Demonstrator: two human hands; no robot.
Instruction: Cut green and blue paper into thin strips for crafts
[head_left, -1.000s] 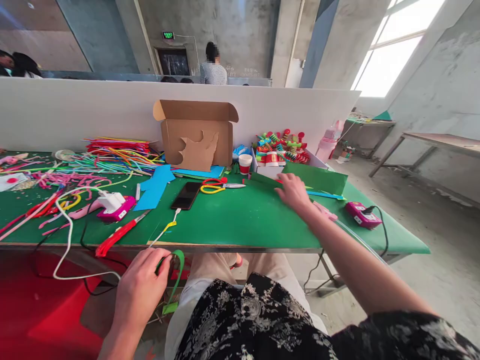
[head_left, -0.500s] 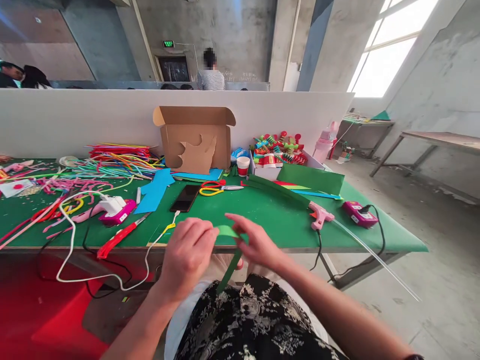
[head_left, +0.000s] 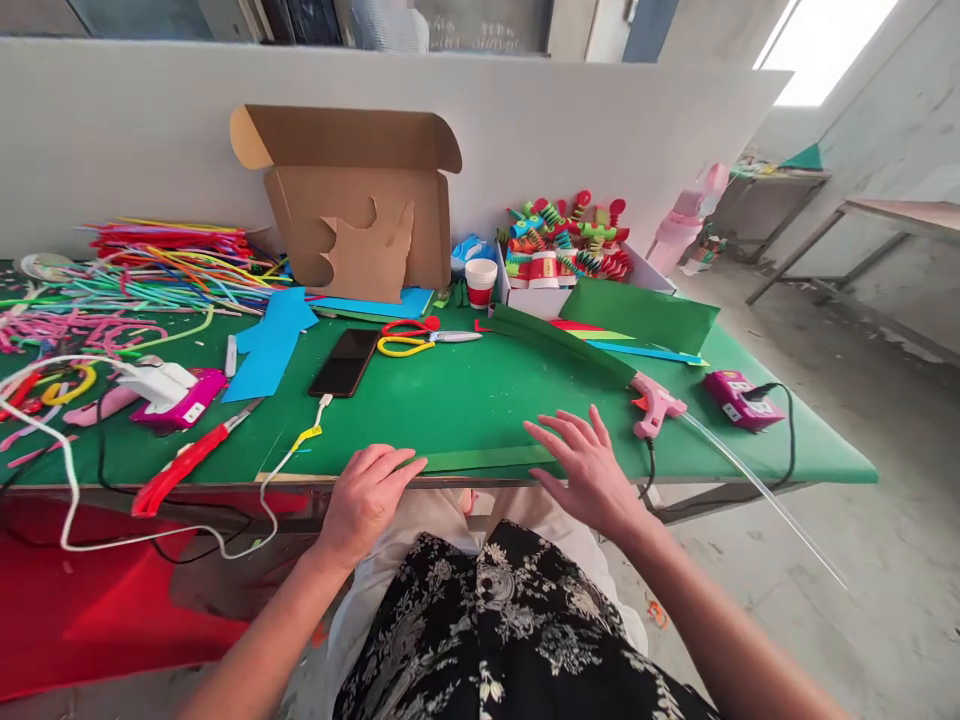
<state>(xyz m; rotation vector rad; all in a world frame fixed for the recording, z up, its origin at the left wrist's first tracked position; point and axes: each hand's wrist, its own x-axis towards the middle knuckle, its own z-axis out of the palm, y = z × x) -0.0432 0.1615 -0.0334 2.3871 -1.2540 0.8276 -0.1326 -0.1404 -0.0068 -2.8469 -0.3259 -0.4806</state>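
Observation:
A narrow green paper strip (head_left: 480, 459) lies flat along the front edge of the green table. My left hand (head_left: 369, 497) pinches the strip's left end between thumb and fingers. Over the strip's right end is my right hand (head_left: 589, 470), its fingers spread and holding nothing. The pink glue gun (head_left: 657, 405) rests just beyond my right hand, with a long clear stick running from it. Beyond my left hand lie a black phone (head_left: 345, 363) and scissors (head_left: 420, 337) with red and yellow handles.
An open cardboard box (head_left: 360, 200), a paper cup (head_left: 481, 283) and a box of colourful figures (head_left: 559, 299) stand at the back. Craft sticks (head_left: 180, 270), a white cable (head_left: 71, 490) and a red-handled tool (head_left: 184, 465) are left. Dark green paper (head_left: 645, 320) is back right.
The green strip has gone from curled between my hands to flat on the table edge. My right hand has moved right and spread its fingers. The view has tilted down.

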